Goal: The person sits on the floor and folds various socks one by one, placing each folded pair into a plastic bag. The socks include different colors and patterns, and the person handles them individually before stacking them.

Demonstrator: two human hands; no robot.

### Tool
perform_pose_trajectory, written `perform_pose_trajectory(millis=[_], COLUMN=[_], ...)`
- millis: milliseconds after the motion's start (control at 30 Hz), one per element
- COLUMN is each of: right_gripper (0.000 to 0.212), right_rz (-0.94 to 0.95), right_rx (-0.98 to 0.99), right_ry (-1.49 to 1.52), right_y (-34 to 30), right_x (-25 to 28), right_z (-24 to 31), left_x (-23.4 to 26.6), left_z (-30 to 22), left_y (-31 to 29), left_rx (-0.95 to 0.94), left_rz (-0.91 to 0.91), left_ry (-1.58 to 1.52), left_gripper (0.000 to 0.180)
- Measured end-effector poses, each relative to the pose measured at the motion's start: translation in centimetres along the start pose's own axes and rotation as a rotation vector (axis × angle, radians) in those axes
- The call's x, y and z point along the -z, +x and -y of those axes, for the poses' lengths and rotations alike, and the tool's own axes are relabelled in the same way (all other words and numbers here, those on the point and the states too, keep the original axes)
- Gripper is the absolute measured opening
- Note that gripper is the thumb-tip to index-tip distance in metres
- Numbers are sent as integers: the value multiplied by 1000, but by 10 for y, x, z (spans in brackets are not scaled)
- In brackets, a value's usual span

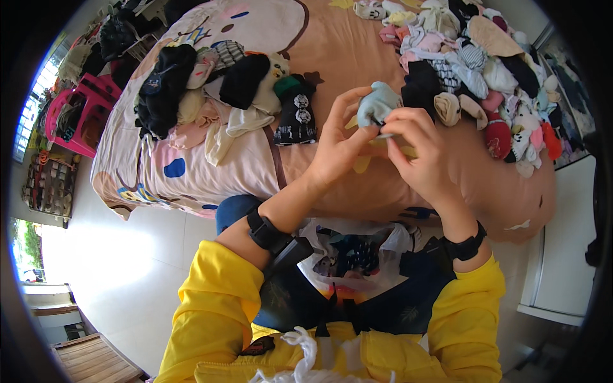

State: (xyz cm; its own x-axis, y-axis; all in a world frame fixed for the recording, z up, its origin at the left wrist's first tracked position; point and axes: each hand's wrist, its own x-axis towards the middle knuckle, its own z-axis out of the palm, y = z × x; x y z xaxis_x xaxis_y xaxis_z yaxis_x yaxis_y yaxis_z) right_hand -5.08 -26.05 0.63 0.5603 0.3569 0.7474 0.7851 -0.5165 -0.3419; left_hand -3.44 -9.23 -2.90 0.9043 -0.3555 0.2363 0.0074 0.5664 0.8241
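Note:
Above the near side of the bed, both hands hold a small pale blue-grey sock (pixel 380 101), bunched into a rounded bundle. My left hand (pixel 343 137) is closed around its left side, thumb pressed at the lower edge. Fingers of my right hand (pixel 418 142) pinch the bundle's lower right edge, where a dark bit shows. Left of my hands lies a black sock with white patterns and a green part (pixel 297 118). Close by on the right are a black sock (pixel 421 86) and a rolled cream sock (pixel 447 108).
A big pile of mixed socks (pixel 472 57) covers the bed's right side; dark and pale clothes (pixel 169 89) lie on its left. A white plastic bag (pixel 396 255) with dark patterned items sits between my knees. A pink plastic stool (pixel 83 121) stands far left.

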Motion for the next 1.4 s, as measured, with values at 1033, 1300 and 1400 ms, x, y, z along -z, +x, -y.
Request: perform_pose_trajectory(millis=[1033,1300,1400], right_gripper=[18,18,19], right_rz=[-242,-194,-163], right_rx=[-1201,-1192,-1216], right_ry=[1612,1570,1511], right_y=[-24,-21,-26], right_x=[-11,-24,-32], right_z=[-28,-41,-45], left_x=[13,15,18], left_z=[18,15,14], left_y=[9,10,4], left_rx=[194,309,295], left_rz=[-438,-326,-203], left_ry=[-107,-214,-152], left_gripper=[23,30,36])
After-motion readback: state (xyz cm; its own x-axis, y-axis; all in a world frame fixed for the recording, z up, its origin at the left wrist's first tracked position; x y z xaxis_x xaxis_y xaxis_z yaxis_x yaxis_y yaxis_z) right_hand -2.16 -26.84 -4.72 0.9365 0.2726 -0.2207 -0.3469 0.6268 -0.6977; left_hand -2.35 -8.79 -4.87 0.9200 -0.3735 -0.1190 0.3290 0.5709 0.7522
